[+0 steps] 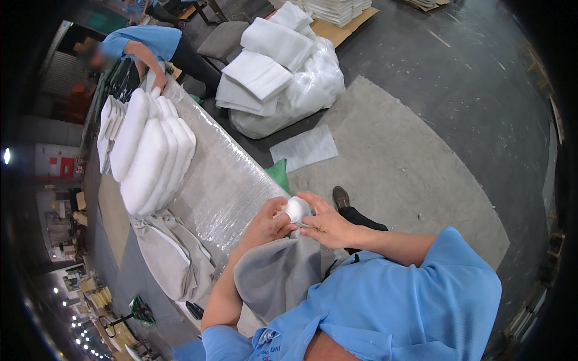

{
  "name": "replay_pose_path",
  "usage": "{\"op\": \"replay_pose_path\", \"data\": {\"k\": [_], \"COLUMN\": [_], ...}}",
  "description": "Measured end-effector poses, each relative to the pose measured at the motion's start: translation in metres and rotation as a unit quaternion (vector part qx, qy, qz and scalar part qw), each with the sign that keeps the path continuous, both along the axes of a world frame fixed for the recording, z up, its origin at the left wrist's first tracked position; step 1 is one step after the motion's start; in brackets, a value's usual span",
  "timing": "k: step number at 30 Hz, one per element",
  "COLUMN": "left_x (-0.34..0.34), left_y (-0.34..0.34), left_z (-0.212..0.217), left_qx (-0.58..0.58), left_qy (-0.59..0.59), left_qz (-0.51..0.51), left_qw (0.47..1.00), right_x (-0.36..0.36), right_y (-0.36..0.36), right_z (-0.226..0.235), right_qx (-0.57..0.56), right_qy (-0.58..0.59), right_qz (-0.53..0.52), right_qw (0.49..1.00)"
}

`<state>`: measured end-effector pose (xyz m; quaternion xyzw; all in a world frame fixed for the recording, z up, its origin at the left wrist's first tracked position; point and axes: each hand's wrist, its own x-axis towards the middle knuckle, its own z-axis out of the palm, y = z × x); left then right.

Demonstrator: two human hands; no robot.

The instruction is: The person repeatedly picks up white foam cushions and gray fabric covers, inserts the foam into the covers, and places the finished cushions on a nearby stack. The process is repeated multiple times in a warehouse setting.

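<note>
Close to my body, a grey fabric cover (280, 277) hangs over my left forearm and lap. White fluffy padding (296, 209) bulges from its upper end, between my two hands. My left hand (269, 224) is closed, its fingers curled against the padding's left side and the cover's edge. From the right, my right hand (327, 224) pinches the cover's edge with the thumb, while its fingers curve over the padding. How far the padding reaches inside the cover is hidden.
A plastic-wrapped table (211, 162) stretches away to the far left. Stacked white cushion pads (159, 156) and folded grey covers (171, 253) lie along its left side. A co-worker (153, 51) bends over its far end. Bagged white wadding (307, 84) stands beyond, near a floor sheet (305, 148).
</note>
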<state>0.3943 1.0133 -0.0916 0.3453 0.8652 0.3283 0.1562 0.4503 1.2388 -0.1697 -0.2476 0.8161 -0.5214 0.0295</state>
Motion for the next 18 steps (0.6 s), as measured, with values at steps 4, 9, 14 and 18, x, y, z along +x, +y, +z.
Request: {"op": "replay_pose_path", "data": {"k": [4,9,14,18], "left_x": [-0.005,-0.023,-0.039,-0.042], "left_y": [0.001,0.007,0.008,0.015], "left_z": [-0.008,-0.027,-0.073,-0.099], "left_qx": [0.029,0.025,0.061,0.142], "left_qy": [-0.106,-0.120,-0.173,-0.293], "left_qz": [0.048,0.069,0.093,0.143], "left_qw": [0.993,0.990,0.979,0.935], "right_x": [-0.018,-0.029,-0.036,-0.041], "right_y": [0.005,0.002,-0.004,-0.002], "right_z": [0.001,-0.006,-0.029,-0.047], "right_qx": [-0.033,-0.100,-0.153,-0.223], "right_qy": [-0.118,-0.211,-0.258,-0.332], "right_qz": [0.053,-0.006,-0.086,-0.108], "right_qw": [0.991,0.972,0.950,0.910]}}
